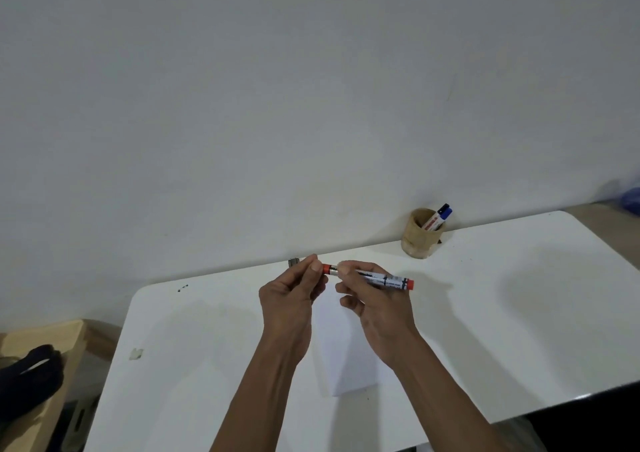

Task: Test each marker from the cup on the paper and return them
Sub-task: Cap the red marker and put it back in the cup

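I hold a red marker [381,279] level above the white table, over the far end of the sheet of white paper [343,354]. My right hand [372,301] grips the marker's white barrel. My left hand [294,295] pinches its red cap at the left end. The cap sits on the marker. A tan cup [417,238] stands at the table's far edge against the wall, to the right of my hands. Two markers [438,217] lean in it, one with a blue end, one with a dark end.
The white table [519,313] runs along a grey wall. A scrap of tape [135,353] lies at the table's left side, small dark marks [183,288] near the far left corner. A cardboard box with a dark cloth [31,379] sits at lower left.
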The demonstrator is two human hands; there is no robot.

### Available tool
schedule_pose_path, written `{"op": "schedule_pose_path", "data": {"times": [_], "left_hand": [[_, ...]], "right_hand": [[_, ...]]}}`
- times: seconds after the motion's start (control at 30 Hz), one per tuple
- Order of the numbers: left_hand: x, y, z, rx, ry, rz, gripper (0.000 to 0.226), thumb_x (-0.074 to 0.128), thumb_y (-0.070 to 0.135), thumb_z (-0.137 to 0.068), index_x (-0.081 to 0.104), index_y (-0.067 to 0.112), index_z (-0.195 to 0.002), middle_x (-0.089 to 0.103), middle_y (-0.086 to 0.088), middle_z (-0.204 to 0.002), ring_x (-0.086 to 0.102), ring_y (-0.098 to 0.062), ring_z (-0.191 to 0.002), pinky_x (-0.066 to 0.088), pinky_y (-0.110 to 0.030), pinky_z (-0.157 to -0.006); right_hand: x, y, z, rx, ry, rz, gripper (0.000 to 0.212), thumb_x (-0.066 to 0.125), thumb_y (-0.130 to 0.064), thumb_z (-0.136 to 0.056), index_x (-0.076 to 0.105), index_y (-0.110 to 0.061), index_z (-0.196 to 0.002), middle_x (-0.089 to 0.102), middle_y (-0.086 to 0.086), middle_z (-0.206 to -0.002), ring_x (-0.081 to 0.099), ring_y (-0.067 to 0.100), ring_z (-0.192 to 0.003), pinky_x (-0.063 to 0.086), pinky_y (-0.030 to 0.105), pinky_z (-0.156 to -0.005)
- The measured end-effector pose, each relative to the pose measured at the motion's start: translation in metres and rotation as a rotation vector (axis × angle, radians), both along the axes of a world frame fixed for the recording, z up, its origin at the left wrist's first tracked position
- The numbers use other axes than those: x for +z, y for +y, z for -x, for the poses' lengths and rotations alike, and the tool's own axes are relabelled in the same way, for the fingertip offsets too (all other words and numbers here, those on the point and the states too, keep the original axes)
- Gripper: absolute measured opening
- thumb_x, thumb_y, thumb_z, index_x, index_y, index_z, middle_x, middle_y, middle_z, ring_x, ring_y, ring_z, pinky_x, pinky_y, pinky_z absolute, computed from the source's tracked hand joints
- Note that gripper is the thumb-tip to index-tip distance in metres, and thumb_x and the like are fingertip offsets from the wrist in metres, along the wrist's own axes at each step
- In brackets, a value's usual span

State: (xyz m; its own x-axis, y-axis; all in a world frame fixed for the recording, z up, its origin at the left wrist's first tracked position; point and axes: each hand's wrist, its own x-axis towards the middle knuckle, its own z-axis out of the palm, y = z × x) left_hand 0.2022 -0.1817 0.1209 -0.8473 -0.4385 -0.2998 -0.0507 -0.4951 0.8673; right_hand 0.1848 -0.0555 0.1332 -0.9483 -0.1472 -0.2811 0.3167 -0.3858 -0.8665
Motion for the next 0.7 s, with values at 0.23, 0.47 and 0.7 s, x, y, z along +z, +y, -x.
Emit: {"op": "schedule_pose_path", "data": {"times": [0.23,0.47,0.7], "left_hand": [[-0.001,0.001,0.010,-0.023,0.013,0.061,0.017,0.072,0.006,-0.086,0.076,0.010,-0.102,0.074,-0.012,-0.097,0.068,-0.022,-0.082,0.059,-0.022,-0.075],[0.010,0.040,0.031,-0.182,0.084,0.309,0.019,0.077,0.011,-0.084,0.078,0.016,-0.102,0.078,0.002,-0.080,0.068,-0.006,-0.072,0.055,-0.015,-0.070],[0.003,0.084,0.063,-0.285,0.040,0.532,0.017,0.075,0.029,-0.087,0.078,0.029,-0.103,0.079,0.014,-0.091,0.071,-0.003,-0.090,0.058,-0.032,-0.083]], "right_hand": [[0.007,0.045,0.016,0.005,0.213,-0.477,0.016,0.087,-0.018,-0.077,0.080,-0.012,-0.091,0.078,0.006,-0.076,0.071,0.013,-0.066,0.060,0.026,-0.063],[-0.003,0.058,0.023,0.145,0.401,-0.865,0.020,0.080,-0.028,-0.085,0.078,-0.025,-0.104,0.074,-0.007,-0.082,0.068,0.009,-0.067,0.051,0.012,-0.062],[-0.021,0.094,0.045,0.047,0.372,-0.900,0.029,0.074,-0.024,-0.092,0.064,-0.028,-0.119,0.073,-0.011,-0.094,0.072,0.006,-0.079,0.058,0.022,-0.072]]}}
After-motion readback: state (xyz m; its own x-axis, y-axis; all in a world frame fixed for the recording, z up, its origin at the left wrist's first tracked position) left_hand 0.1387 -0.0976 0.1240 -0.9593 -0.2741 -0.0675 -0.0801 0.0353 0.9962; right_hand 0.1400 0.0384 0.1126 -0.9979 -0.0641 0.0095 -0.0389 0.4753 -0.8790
